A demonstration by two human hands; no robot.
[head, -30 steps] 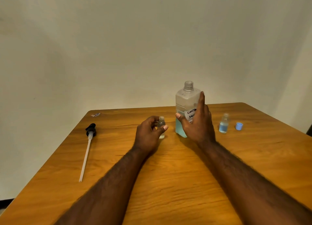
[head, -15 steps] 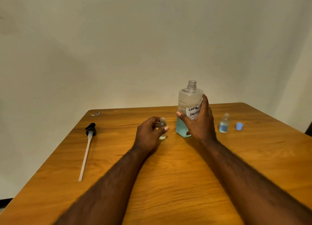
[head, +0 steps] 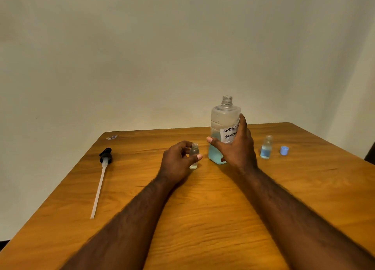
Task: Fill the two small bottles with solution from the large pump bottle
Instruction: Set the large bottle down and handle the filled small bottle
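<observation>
Pump (head: 105,155) lies left. Left hand (head: 176,162) fingers pinch the near-empty small bottle (head: 194,156) mid-desk. Right hand (head: 237,148) has curled its fingers lower round the open large bottle (head: 223,117), so the pour looks next. The blue-filled second small bottle (head: 266,148) waits right.

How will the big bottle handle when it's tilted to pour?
Probably bottom-heavy and stable: the big bottle holds blue liquid only in its lower part. Likely to slosh and spill if tipped fast, since its neck is uncapped. The right hand wraps its flat sides, so slipping seems unlikely.
</observation>
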